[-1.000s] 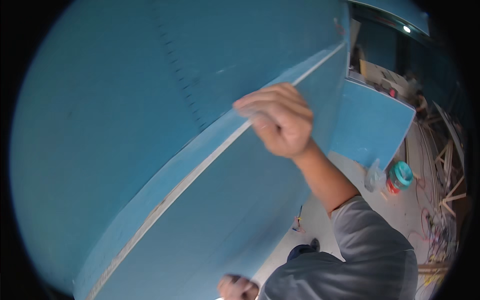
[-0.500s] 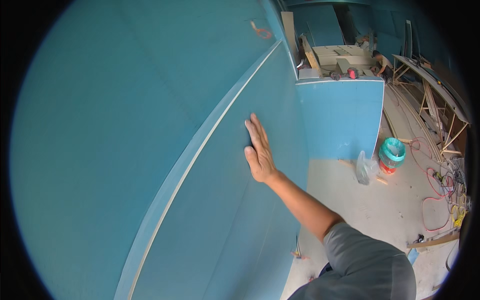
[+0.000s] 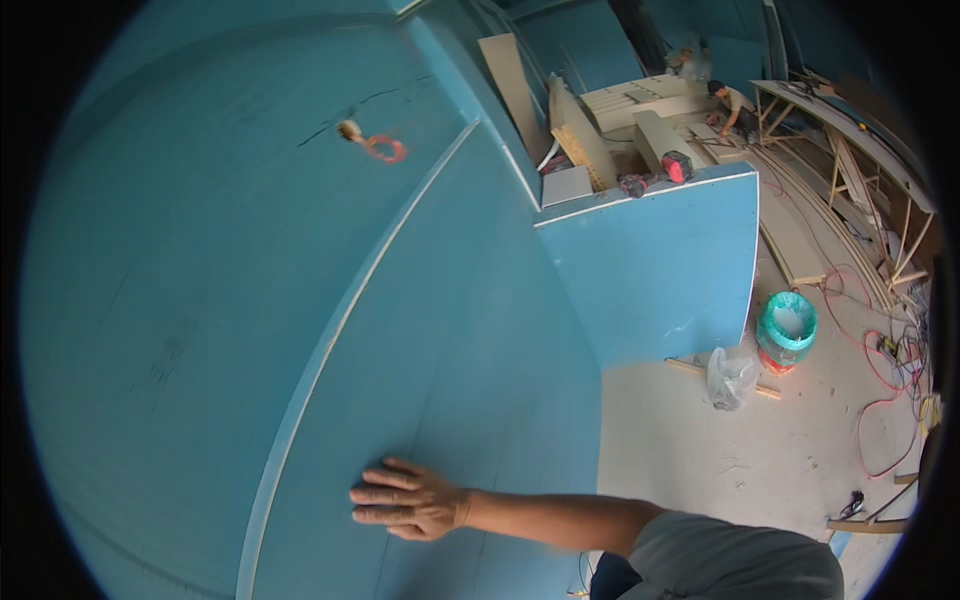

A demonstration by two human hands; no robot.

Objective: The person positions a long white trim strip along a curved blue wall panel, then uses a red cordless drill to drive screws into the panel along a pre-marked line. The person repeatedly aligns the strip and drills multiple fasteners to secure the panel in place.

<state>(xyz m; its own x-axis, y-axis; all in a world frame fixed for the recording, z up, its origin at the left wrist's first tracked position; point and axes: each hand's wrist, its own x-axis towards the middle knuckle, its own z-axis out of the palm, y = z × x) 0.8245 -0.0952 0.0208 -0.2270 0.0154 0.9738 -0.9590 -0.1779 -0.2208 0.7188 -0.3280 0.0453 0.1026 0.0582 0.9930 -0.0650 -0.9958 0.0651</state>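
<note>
My right hand [image 3: 415, 499] lies against a blue-green wall panel [image 3: 440, 350], its back toward me and its fingers spread, pointing left. Nothing is held in it. The panel's raised edge with a pale strip [image 3: 325, 345] curves past the fingertips on the left. Beyond that edge, an orange-red coil [image 3: 384, 149] hangs at a rough hole in the larger blue-green surface [image 3: 210, 260]. A faint vertical seam runs near my hand. My bare forearm comes in from the lower right, out of a grey short sleeve [image 3: 735, 555]. My left hand is out of view.
A low blue partition [image 3: 650, 270] carries a red-and-black power tool [image 3: 676, 167] on top. On the floor stand a teal-lined bucket [image 3: 786, 325] and a clear plastic bag [image 3: 732, 378]. Red cables [image 3: 880, 400] lie right. Boards and a crouching person [image 3: 738, 110] are farther back.
My right hand has moved down and left along the panel, its fingers turning from upward to leftward and spreading. The view has shifted, showing more of the coil and partition top.
</note>
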